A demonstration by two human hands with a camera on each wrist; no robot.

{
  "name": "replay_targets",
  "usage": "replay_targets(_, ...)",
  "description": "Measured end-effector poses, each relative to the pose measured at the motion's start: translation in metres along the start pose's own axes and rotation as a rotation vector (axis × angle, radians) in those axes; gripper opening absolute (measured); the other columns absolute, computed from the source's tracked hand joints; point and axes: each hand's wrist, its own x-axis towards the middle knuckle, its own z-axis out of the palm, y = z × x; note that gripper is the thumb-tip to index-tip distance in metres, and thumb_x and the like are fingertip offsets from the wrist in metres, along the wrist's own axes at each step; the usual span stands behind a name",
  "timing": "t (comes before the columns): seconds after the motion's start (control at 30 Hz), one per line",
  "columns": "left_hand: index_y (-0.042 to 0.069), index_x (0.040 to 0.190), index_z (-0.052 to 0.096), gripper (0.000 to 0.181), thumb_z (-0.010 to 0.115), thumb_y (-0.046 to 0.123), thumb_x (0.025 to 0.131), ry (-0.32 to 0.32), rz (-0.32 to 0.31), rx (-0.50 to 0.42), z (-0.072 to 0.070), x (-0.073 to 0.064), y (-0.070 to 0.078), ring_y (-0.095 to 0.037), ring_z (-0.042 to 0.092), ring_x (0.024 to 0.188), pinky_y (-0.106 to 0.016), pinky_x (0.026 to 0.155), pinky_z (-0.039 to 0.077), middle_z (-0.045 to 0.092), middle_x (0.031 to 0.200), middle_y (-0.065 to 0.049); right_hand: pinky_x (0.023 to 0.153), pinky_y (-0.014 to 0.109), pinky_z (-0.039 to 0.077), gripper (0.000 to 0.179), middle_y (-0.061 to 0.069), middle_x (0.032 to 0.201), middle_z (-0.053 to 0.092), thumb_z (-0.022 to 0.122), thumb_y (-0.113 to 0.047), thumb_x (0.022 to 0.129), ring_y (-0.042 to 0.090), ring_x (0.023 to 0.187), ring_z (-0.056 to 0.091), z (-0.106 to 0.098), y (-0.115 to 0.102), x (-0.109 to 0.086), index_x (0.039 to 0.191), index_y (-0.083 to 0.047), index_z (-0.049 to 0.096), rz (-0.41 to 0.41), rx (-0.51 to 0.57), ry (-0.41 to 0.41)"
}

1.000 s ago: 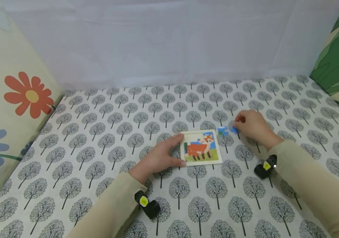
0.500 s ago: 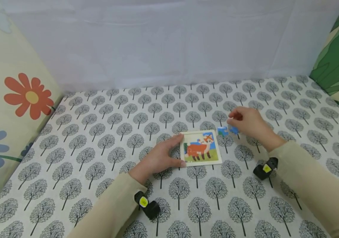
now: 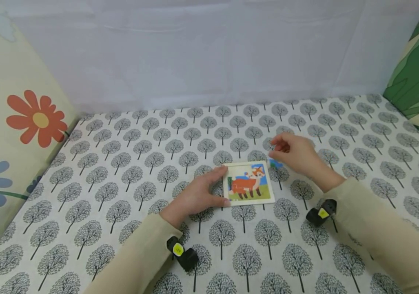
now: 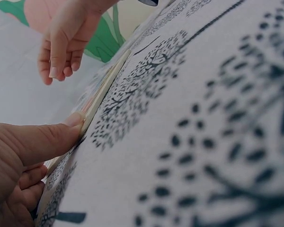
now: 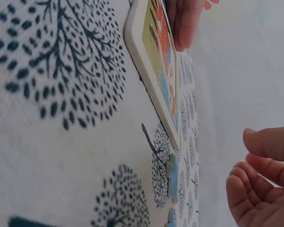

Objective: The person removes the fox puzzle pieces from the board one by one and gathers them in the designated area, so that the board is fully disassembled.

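A square jigsaw puzzle [image 3: 247,184] in a pale frame lies on the tablecloth, showing an orange fox on grass. Its upper left part shows bare tray. My left hand [image 3: 200,194] holds the frame at its left side, thumb at the near corner and fingers at the far one. Above the table past the puzzle's far right corner, my right hand [image 3: 295,153] hovers with loosely bent fingers and nothing visible between them. Under it, a blue and green puzzle piece [image 5: 173,177] lies beside the frame. A second blue piece [image 5: 171,218] shows partly in the right wrist view.
The tablecloth [image 3: 150,253] has a tree print. A white cloth backdrop [image 3: 209,53] stands behind the table, with flower-patterned panels [image 3: 18,171] at the sides. Black wrist cameras [image 3: 182,253] sit on both sleeves.
My right hand has moved left from the farther blue piece, over the nearer one, towards the puzzle, and now covers the farther piece in the head view. The left hand stays put.
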Motion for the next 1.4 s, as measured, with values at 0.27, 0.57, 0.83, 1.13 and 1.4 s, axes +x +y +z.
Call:
replay_targets(0.27, 0.020, 0.146, 0.026, 0.093, 0.079, 0.026, 0.070, 0.000, 0.001, 0.002, 0.000, 0.000, 0.000, -0.018, 0.019, 0.141, -0.040, 0.115, 0.014, 0.021, 0.152, 0.006, 0.076, 0.036, 0.052, 0.028, 0.011, 0.100, 0.062, 0.063, -0.017, 0.088, 0.024, 0.093, 0.057, 0.014, -0.003, 0.000, 0.112, -0.004, 0.059, -0.059, -0.002, -0.023)
replay_targets(0.57, 0.019, 0.146, 0.026, 0.093, 0.079, 0.026, 0.070, 0.002, 0.007, -0.012, 0.000, -0.001, 0.000, -0.019, 0.020, 0.140, -0.041, 0.115, 0.015, 0.021, 0.152, 0.005, 0.079, 0.037, 0.051, 0.028, 0.008, 0.102, 0.062, 0.065, -0.020, 0.086, 0.022, 0.094, 0.056, 0.026, -0.009, 0.003, 0.111, -0.008, 0.063, -0.067, -0.046, -0.091)
replay_targets(0.83, 0.020, 0.146, 0.026, 0.093, 0.079, 0.027, 0.071, 0.004, 0.014, -0.004, 0.000, -0.001, -0.001, -0.019, 0.020, 0.140, -0.041, 0.115, 0.015, 0.021, 0.152, 0.005, 0.081, 0.039, 0.050, 0.023, 0.009, 0.101, 0.064, 0.067, -0.017, 0.084, 0.023, 0.093, 0.057, 0.032, -0.011, 0.008, 0.105, -0.007, 0.066, -0.084, -0.094, -0.148)
replay_targets(1.13, 0.019, 0.147, 0.025, 0.092, 0.078, 0.026, 0.072, -0.007, 0.011, -0.004, -0.001, 0.000, 0.000, -0.020, 0.020, 0.140, -0.040, 0.115, 0.015, 0.021, 0.152, 0.004, 0.079, 0.036, 0.052, 0.017, 0.007, 0.100, 0.066, 0.069, -0.016, 0.083, 0.020, 0.089, 0.059, 0.034, -0.013, 0.011, 0.099, -0.008, 0.068, -0.062, -0.144, -0.188)
replay_targets(1.4, 0.019, 0.147, 0.024, 0.093, 0.079, 0.025, 0.071, -0.003, 0.006, -0.010, 0.000, 0.000, 0.001, -0.020, 0.020, 0.140, -0.041, 0.115, 0.015, 0.020, 0.153, 0.004, 0.083, 0.037, 0.051, 0.020, 0.009, 0.104, 0.065, 0.068, -0.014, 0.083, 0.022, 0.093, 0.059, 0.035, -0.010, 0.014, 0.103, -0.008, 0.068, -0.061, -0.180, -0.218)
